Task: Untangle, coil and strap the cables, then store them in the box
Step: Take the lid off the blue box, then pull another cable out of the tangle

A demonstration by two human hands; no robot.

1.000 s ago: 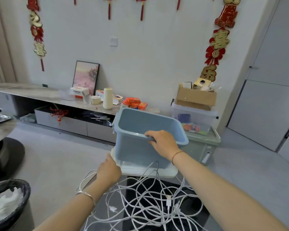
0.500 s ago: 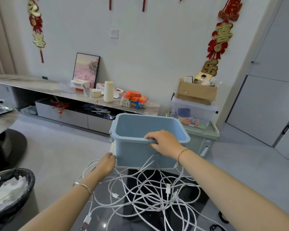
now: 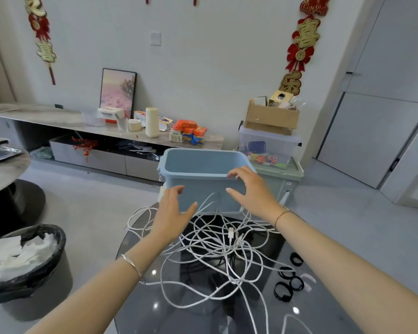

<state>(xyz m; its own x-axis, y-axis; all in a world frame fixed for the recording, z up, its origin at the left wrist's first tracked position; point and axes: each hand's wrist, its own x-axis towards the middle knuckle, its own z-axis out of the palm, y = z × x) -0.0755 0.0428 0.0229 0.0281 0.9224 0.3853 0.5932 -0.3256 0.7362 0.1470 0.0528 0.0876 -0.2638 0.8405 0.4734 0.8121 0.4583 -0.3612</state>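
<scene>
The tangled white cables (image 3: 217, 247) lie in one loose heap on the dark glossy round counter (image 3: 179, 309), none coiled or strapped. Behind them, the open light-blue plastic box (image 3: 203, 189) now stands upright at the counter's far edge; the visible part of its interior holds nothing. You have released it. Your right hand (image 3: 251, 191) hovers at the near rim with fingers spread. Your left hand (image 3: 171, 213) is open, fingers straight, just before the near wall; contact cannot be confirmed. One second ago your right hand gripped that rim and your left hand supported the base of the tilted box. The box is therefore placed, so untangling is the likely next step. The black loop straps (image 3: 287, 283) lie at the right.
</scene>
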